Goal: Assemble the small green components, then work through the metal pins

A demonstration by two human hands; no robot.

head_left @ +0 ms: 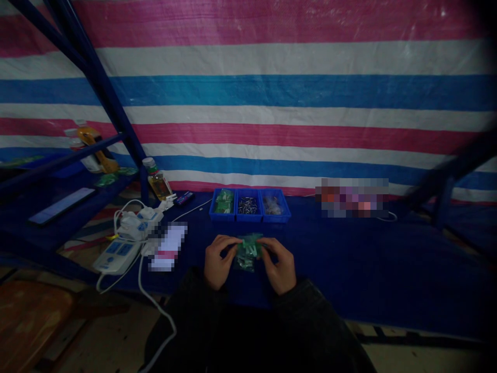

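Striped sheet point(295, 93): hung as a backdrop behind the blue table point(337, 269), banded in pink, white and blue under dim light.
Green bag point(244, 267): held up between both hands, just in front of the row of bins; pale pieces point(253, 249) are seen through the film, but whether one bag or two are held cannot be told.
Left hand point(217, 261): thumb and forefinger are pinched on the bag's left upper part.
Right hand point(280, 267): the bag's right upper part is pinched likewise, though the fingertip contact is partly hidden.
Film and weight: judged to be thin, light, limp and somewhat slippery; little force should be needed, and the film could be creased or torn by a hard tug.
Best hold: the two upper corners, so that the mouth is steadied and the contents are left hanging below.
Left bin point(222, 217): filled with green packets point(224, 201).
Middle bin point(249, 218): strewn with small metal pieces point(248, 205).
Right bin point(276, 219): occupied by clear bags point(273, 203).
Phone point(171, 246): laid, screen lit, between the power strip point(116, 257) and the left hand.
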